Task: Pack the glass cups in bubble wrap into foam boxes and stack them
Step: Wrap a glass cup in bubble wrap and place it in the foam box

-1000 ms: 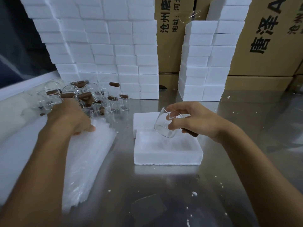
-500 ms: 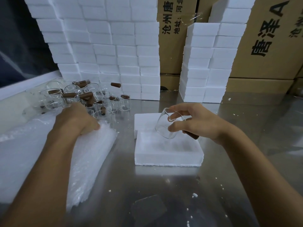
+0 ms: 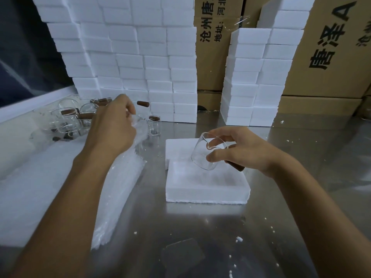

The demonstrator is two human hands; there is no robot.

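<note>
We note the right hand (image 3: 243,151) pinching a tilted clear glass cup (image 3: 208,155) over the open white foam box (image 3: 206,189), left hand (image 3: 114,127) clutching a clear bubble-wrap sheet (image 3: 138,127)

Two foam pieces lie on the steel table (image 3: 200,237): an open foam box (image 3: 206,187) and, touching it behind, a second slab (image 3: 178,145). One glass cup (image 3: 208,155) hangs tilted above that box. Behind-left of the box is one pile of bubble-wrap sheets (image 3: 112,197) and a cluster of cups (image 3: 70,121) too crowded to count.
</note>
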